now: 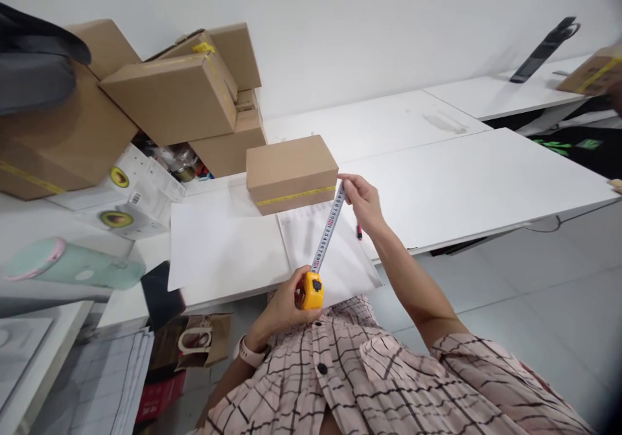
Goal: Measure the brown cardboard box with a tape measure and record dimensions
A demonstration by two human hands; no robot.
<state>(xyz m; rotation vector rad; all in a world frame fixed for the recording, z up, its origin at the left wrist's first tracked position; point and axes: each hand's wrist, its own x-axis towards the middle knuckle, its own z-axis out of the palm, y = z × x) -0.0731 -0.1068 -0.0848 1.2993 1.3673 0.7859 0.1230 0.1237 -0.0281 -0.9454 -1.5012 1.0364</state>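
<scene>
My left hand [286, 302] is closed around a yellow tape measure case [311, 290] near the front edge of the white table [461, 182]. Its white tape blade [328, 231] runs up and away to my right hand [362, 203], which pinches the blade's end beside the right side of a small cardboard box [290, 172] with a yellow strip. The box stands on the table, over white paper sheets [228, 247]. A red pen [359, 231] lies just under my right hand.
A pile of cardboard boxes [170, 94] rises at the back left, with white product cartons [131, 195] and a mint bottle [72, 265] in front. A paper bag [194, 344] sits under the table. Another box [590, 72] and a dark stand [544, 49] are far right.
</scene>
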